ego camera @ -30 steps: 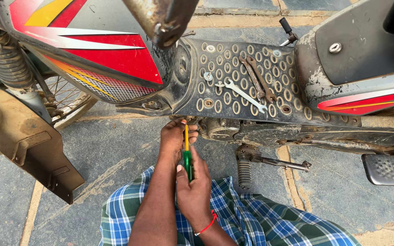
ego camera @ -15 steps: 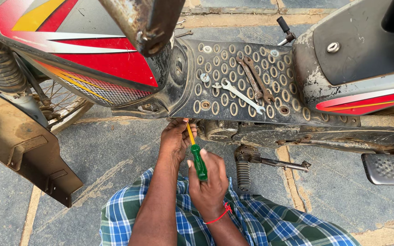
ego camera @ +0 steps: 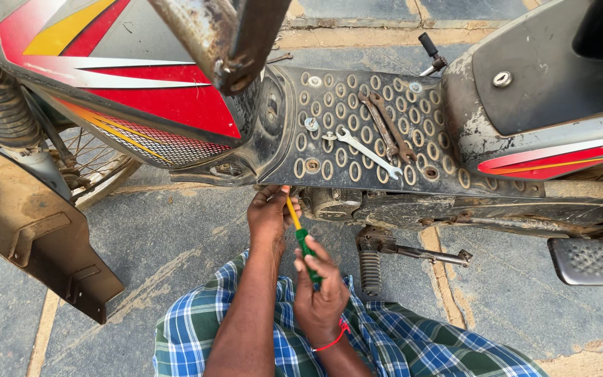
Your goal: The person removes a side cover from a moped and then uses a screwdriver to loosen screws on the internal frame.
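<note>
Right hand clamped on green screwdriver, tip up under scooter footboard edge. Left hand closed round shaft near tip, steadying. Spanners parked on footboard.

The scooter's perforated footboard carries a silver spanner, two rusty spanners and what look like loose bolts.

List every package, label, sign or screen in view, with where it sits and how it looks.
No packages, signs or screens are in view.
Graphic stripes: on the scooter's grey side panel, upper left; red, white and yellow bands.
Stripe: on the rear body panel, right; red with a thin yellow line.
</note>
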